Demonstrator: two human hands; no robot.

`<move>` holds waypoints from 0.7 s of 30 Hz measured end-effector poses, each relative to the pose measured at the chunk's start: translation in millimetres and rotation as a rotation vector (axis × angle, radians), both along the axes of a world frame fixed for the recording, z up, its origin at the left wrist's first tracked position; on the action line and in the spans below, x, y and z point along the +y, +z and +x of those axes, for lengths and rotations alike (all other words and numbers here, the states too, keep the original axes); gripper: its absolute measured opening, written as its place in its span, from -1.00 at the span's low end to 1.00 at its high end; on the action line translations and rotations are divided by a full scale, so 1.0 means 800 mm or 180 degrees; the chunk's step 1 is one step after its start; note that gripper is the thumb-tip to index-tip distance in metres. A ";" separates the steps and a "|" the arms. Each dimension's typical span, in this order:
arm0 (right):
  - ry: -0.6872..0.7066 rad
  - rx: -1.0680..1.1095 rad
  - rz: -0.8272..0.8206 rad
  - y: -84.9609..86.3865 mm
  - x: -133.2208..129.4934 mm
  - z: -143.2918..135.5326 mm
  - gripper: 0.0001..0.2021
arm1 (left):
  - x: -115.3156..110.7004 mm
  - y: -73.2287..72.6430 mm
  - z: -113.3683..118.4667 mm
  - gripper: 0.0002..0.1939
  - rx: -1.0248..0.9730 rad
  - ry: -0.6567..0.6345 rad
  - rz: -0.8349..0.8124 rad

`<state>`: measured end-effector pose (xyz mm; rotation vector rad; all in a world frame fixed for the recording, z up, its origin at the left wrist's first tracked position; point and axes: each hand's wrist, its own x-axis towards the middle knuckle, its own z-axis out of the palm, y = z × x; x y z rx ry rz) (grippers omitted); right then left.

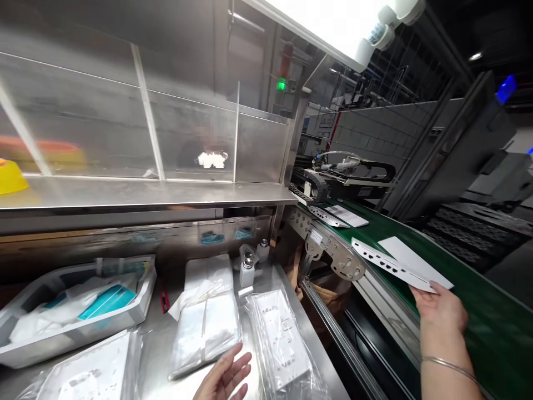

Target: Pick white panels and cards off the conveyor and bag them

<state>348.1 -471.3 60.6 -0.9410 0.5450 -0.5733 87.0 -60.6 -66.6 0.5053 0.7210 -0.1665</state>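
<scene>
At the right, my right hand (440,308) is closed on the near end of a white plastic housing (391,265) with a row of port cutouts along its edge. The housing is at the green conveyor belt (487,316); whether it touches the belt I cannot tell. My left hand (228,376) is over the metal table, fingers apart and holding nothing. Just beyond it lies a strapped stack of clear plastic bags (208,328). To its right is a bagged white panel with cutouts (283,339).
A grey bin (137,319) with plastic and blue material stands at left, near a red cutter (164,301). Further bagged white panels (89,366) lie in front. White pump bottles (247,272) stand at the back. Another white housing (347,215) rests up the belt, by machinery.
</scene>
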 end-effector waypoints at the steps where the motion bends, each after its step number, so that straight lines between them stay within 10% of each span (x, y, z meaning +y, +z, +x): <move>1: 0.0164 -0.0217 -0.0086 0.007 0.016 -0.003 -0.72 | 0.007 0.002 -0.003 -0.56 -0.0023 0.0150 0.0049; 6: 0.2274 -0.0682 -0.0517 0.020 0.176 -0.033 -0.73 | 0.025 0.035 -0.017 -0.46 -0.0597 0.0609 0.0166; 12: 0.4967 -0.0461 -0.0679 -0.023 0.388 -0.119 -0.65 | 0.010 0.098 -0.045 -0.41 -0.1617 0.0406 -0.0396; 21: 0.5371 0.0129 -0.0375 -0.081 0.452 -0.168 -0.59 | 0.013 0.083 -0.081 -0.37 -0.1475 0.0931 -0.0671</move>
